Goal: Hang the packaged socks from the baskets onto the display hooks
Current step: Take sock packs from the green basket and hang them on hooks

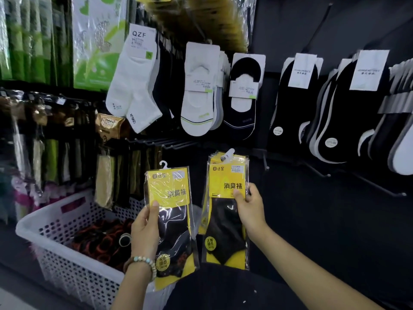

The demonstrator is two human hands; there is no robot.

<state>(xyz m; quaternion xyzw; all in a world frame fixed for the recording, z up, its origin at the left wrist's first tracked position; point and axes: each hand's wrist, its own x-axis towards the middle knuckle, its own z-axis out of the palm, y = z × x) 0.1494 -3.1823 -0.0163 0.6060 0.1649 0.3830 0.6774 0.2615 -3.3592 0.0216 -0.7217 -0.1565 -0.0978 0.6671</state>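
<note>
1. The left hand (145, 229), lower centre of the frame, gripped a single pack (173, 220) of dark socks by its left edge. The thumb was clamped on the front; the fingers lay behind, out of sight.
2. That pack stood upright with its printed face to the camera. Its long axis ran near vertical with a slight lean, and its white hanger (163, 164) pointed up.
3. The right hand (251, 212), just right of centre, clamped a stack (225, 220) of like packs. The thumb was pressed on the front and the fingers curled round the right edge.
4. The stack was also upright on a vertical axis, with a white tab (226, 154) uppermost. Whether it rode on a hook could not be told.
5. Pack and stack hung side by side, close but apart.
6. A white perforated basket (55, 222), lower left, held dark and red goods and sat just behind the left hand.
7. Judgement: the hanging step was in hand, with the single pack out of the basket and due to join the stack.
8. Judgement: the next move called for lifting the pack and turning its hanger's crook to a hook tip. The right hand would need to steady the stack.
9. Bare hooks (328, 175) stood out from the dark panel, right of centre.
10. Hung socks (196, 92) filled the upper frame.
</note>
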